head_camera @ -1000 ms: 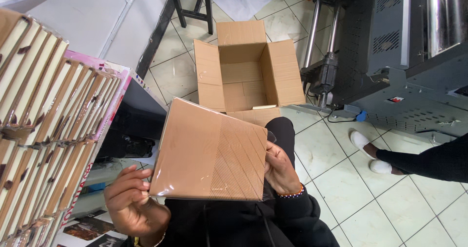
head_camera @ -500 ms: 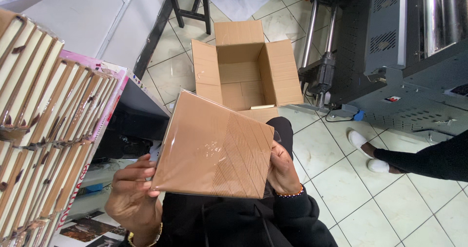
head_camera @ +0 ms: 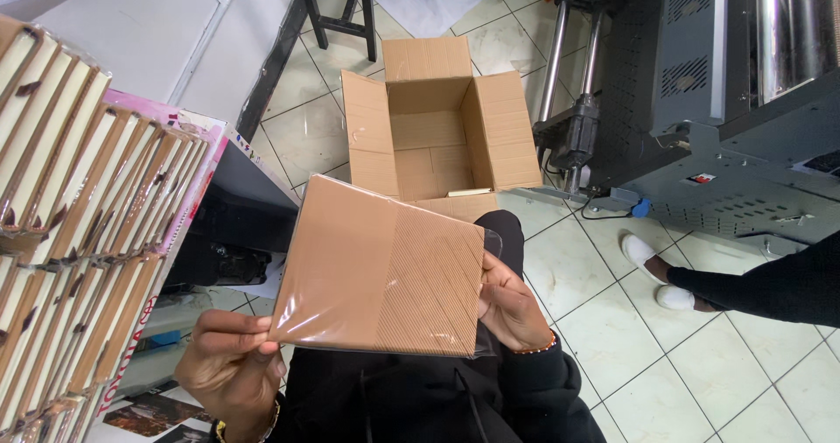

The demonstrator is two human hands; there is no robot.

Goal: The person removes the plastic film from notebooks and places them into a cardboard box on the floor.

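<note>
A flat square brown book wrapped in clear film [head_camera: 381, 272] is held in front of me, tilted. My left hand [head_camera: 232, 369] pinches its lower left corner. My right hand [head_camera: 512, 303] supports its right edge from behind, a beaded band at the wrist. Beyond the book, an open cardboard box [head_camera: 433, 128] stands on the tiled floor with its flaps spread; a thin pale item lies at its bottom. My dark-clothed lap is under the book.
Rows of similar wrapped brown books [head_camera: 74, 224] stand stacked on a pink-edged surface at left. A large grey machine [head_camera: 726, 102] fills the right. Another person's leg and white shoe [head_camera: 652, 272] rest on the floor at right. A black stool's legs [head_camera: 337, 6] stand behind the box.
The wrapped book has tilted and shifted slightly up toward the box. My left hand has slid from under its left edge to the lower left corner.
</note>
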